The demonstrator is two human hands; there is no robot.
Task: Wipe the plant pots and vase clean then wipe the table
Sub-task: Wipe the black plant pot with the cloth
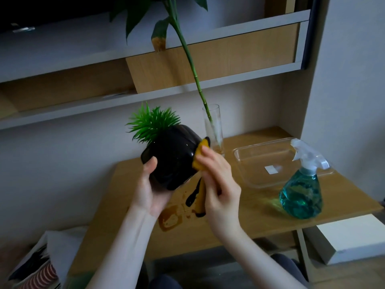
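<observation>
One black plant pot [169, 158], tipped on its side with its spiky green plant [153, 126] pointing away, is held above the bench's [239, 213] near-left part, the left hand [149, 191] cupping its base with fingers curled round it while the right hand [218, 178] pinches a yellow cloth [200, 152] against its side. Wiping of this pot appears under way; the glass vase [213, 130] with its green stalk [190, 59] stands at the bench's far edge, apparently not yet handled. Brown spills [169, 217] below the pot suggest the bench itself remains to be wiped, with a clear tray [245, 163] and blue spray bottle [303, 190] toward the right edge.
</observation>
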